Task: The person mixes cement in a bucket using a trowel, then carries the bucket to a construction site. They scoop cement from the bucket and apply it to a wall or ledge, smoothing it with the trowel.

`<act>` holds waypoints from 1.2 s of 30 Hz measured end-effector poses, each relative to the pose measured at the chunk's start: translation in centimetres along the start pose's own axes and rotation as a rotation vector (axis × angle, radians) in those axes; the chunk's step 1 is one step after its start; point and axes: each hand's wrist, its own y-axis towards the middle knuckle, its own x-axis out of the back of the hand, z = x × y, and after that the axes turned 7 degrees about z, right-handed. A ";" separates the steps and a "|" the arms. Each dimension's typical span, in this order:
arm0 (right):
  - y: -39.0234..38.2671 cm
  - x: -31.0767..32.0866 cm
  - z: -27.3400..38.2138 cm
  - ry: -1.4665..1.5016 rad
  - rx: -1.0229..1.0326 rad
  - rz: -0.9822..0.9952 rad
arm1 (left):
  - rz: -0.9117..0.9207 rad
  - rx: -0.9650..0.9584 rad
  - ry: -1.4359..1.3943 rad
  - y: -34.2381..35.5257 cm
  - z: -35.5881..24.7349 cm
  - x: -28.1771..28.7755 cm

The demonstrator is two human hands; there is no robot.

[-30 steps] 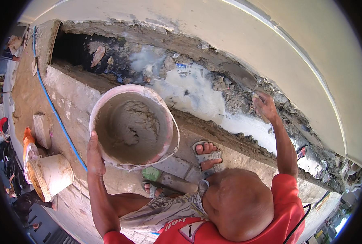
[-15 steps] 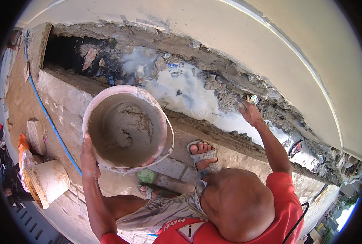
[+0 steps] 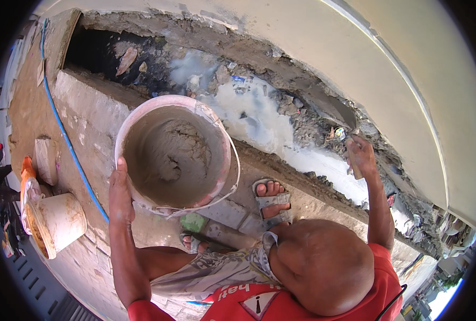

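Item, one bucket (image 3: 165, 100), pink-rimmed, tilted so that we look down into its mouth, set before the person at the near side of the trench; contents, grey mortar (image 3: 182, 152), wet-looking, with a lumpy mound in the middle. Item, the left hand (image 3: 121, 195), gripping the bucket at its left side, thumb laid up against the rim, the other fingers mostly hidden from us; the wire handle (image 3: 239, 166) hangs slack on the opposite side. Item, the right hand (image 3: 362, 156), fingers closed round the tan grip of what we take for a trowel (image 3: 355, 168), held out over the far side of the trench (image 3: 270, 156), close to the rough bank below the cream wall (image 3: 280, 27). Item, pale liquid (image 3: 259, 120) and rubble lying in the trench bottom. We judge the step in hand to be laying or smoothing mortar along that bank; the next move, we reckon, calls for a flat, firm pass of the trowel, with the left hand keeping the heavy-looking bucket steady and within reach for another scoop.
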 end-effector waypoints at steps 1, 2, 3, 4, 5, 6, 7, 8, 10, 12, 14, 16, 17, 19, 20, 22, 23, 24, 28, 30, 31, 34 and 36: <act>-0.3 0.2 0.3 -0.010 -0.016 0.002 | 0.002 -0.004 -0.001 0.0 0.1 0.0; -0.5 0.4 0.5 0.001 -0.049 -0.014 | -0.003 -0.005 -0.006 0.1 0.1 0.0; -0.7 0.6 0.7 -0.004 -0.050 0.007 | -0.019 -0.010 0.011 0.1 0.2 -0.1; -1.0 0.7 0.9 -0.042 -0.031 0.024 | -0.042 -0.007 0.025 0.0 0.2 -0.1; -1.3 0.7 1.0 -0.051 -0.029 0.021 | -0.060 -0.002 0.036 0.0 0.2 -0.1; -1.6 0.6 1.0 -0.024 -0.051 0.008 | -0.048 -0.009 0.048 0.0 0.2 -0.1; -2.0 0.3 1.0 -0.033 -0.034 -0.002 | -0.032 -0.013 0.057 -0.1 0.1 -0.2; -2.5 -0.1 0.9 -0.006 -0.041 -0.022 | -0.007 -0.039 0.064 -0.1 0.0 -0.3; -3.7 -1.0 0.7 0.026 -0.041 -0.071 | -0.085 -0.059 0.200 -0.2 -0.1 -0.7; -5.1 -2.0 0.6 0.015 -0.024 -0.129 | -0.114 -0.125 0.270 -0.1 -0.3 -1.2; -6.7 -2.6 0.9 -0.028 0.034 -0.188 | -0.131 -0.184 0.289 0.2 -0.3 -1.8; -8.2 -3.1 1.8 -0.093 0.102 -0.191 | -0.114 -0.308 0.226 0.5 0.1 -2.7; -9.0 -3.3 2.7 -0.121 0.125 -0.115 | -0.144 -0.347 0.214 0.4 0.3 -2.9; -10.0 -3.7 5.4 -0.354 0.477 0.066 | -0.107 -0.391 0.193 0.5 0.3 -3.2; -10.1 -4.0 7.1 -0.522 0.719 0.124 | -0.104 -0.395 0.162 0.5 0.2 -3.4; -10.3 -5.2 10.9 -0.742 0.783 0.249 | -0.115 -0.368 0.243 0.6 0.0 -3.6; -10.3 -6.0 12.8 -0.855 0.808 0.282 | -0.117 -0.328 0.260 0.7 -0.3 -3.6; -10.2 -6.9 14.5 -0.959 0.765 0.320 | -0.104 -0.323 0.267 0.7 -0.4 -3.8; -7.7 -11.6 19.4 -1.389 0.975 0.145 | -0.083 -0.291 0.187 0.4 -0.7 -4.4; -7.0 -13.8 20.1 -1.480 1.023 0.164 | -0.088 -0.259 0.148 0.2 -0.5 -4.8; -6.6 -14.8 20.1 -1.512 1.037 0.220 | -0.089 -0.283 0.158 0.2 -0.4 -5.0; -5.7 -16.5 20.1 -1.532 1.029 0.413 | -0.097 -0.326 0.171 0.7 0.3 -5.7; -5.2 -16.9 19.9 -1.552 0.999 0.532 | -0.089 -0.385 0.154 1.2 0.6 -5.9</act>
